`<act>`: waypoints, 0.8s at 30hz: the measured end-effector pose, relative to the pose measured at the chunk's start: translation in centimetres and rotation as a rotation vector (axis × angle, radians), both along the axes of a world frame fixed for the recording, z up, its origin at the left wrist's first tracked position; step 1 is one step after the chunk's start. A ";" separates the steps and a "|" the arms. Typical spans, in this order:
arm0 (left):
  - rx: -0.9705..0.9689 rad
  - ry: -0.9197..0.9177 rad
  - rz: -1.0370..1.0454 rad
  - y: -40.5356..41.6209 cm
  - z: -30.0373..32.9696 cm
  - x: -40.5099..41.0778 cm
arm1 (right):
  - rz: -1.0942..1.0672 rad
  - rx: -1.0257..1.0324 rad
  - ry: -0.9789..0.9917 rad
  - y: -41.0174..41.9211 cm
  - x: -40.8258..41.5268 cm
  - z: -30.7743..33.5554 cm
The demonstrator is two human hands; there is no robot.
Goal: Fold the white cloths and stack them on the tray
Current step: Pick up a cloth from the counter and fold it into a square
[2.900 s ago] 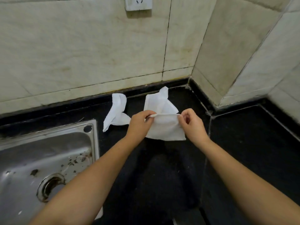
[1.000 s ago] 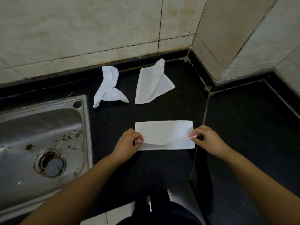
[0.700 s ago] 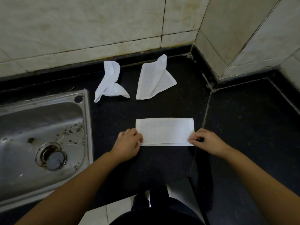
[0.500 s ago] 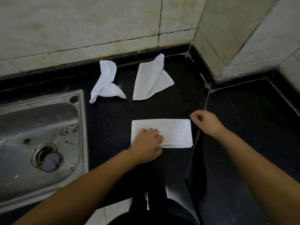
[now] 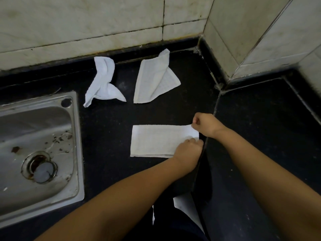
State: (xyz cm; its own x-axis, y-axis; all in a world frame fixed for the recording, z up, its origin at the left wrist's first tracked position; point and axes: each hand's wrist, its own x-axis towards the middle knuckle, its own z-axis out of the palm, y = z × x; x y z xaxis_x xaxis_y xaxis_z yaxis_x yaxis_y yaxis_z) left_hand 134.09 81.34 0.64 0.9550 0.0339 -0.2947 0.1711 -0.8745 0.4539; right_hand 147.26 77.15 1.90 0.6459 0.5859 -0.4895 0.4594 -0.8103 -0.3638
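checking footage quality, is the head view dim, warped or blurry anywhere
Head view: dim, with the black countertop swallowing detail; wall tile lines bow from wide-angle distortion; soft sheen but no hard glare on the sink; the folded cloth stays readable.

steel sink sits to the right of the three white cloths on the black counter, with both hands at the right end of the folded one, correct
Not quite: the head view shows the stainless steel sink to the left of the three white cloths, not the right. The rest holds: the left hand and right hand are both at the right end of the folded white rectangular cloth on the black stone counter.
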 end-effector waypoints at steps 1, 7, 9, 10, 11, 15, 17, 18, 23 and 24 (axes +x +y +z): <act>-0.137 -0.010 0.096 0.6 0.2 -0.5 | -0.004 0.019 0.033 0.1 -0.1 0.5; -0.784 -0.144 0.589 4.2 1.9 -5.5 | -0.166 0.235 0.279 3.2 -1.7 3.6; -0.923 -0.195 0.735 5.0 2.1 -7.6 | -0.219 0.250 0.445 5.1 -2.9 4.4; -0.950 -0.212 0.801 5.4 2.0 -8.6 | -0.228 0.246 0.520 6.1 -3.5 4.7; -0.940 -0.211 0.868 5.9 1.8 -9.4 | -0.225 0.234 0.579 7.0 -4.1 4.8; -0.834 -0.188 1.047 8.0 0.8 -12.1 | -0.096 0.130 0.638 10.3 -6.2 4.0; -0.746 -0.157 1.087 9.0 0.5 -12.6 | 0.014 0.069 0.553 11.7 -7.1 3.2; -0.692 -0.137 1.107 9.5 0.4 -12.7 | 0.053 0.052 0.482 12.3 -7.6 2.6; -0.288 0.006 1.047 10.5 -0.9 -11.7 | 0.069 0.059 0.209 14.1 -9.1 -0.1; -0.215 0.011 1.026 10.5 -1.0 -11.5 | 0.070 0.059 0.184 14.1 -9.2 -0.7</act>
State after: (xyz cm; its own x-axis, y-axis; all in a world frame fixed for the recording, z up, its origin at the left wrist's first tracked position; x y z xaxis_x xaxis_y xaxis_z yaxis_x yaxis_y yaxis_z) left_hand 122.55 91.83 -0.33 0.4946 0.7721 -0.3991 0.7904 -0.2085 0.5761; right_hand 138.10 91.25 1.21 0.5053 0.6576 -0.5588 0.4352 -0.7534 -0.4930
